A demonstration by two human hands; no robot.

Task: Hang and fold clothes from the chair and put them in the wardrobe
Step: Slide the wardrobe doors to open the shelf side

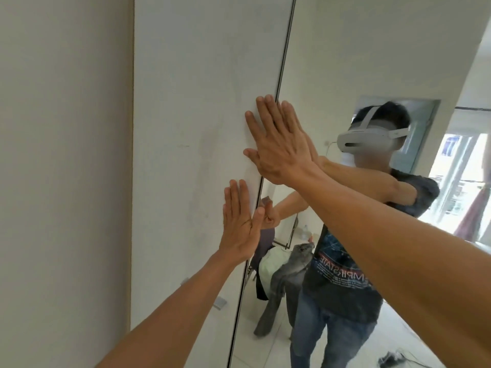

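Both of your hands lie flat on the white wardrobe door, at its right edge beside the mirrored panel.

The white door fills the middle of the view, with a plain wall touching its left edge and a thin dark seam running down its right edge. The mirrored panel to the right shows open tiled floor behind you and the chair heaped with clothes, well apart from the wardrobe. Your right hand is higher, fingers straight and spread, gripping nothing, its fingertips crossing the seam. Your left hand is lower, fingers straight and close together, gripping nothing, palm against the door just left of the seam.
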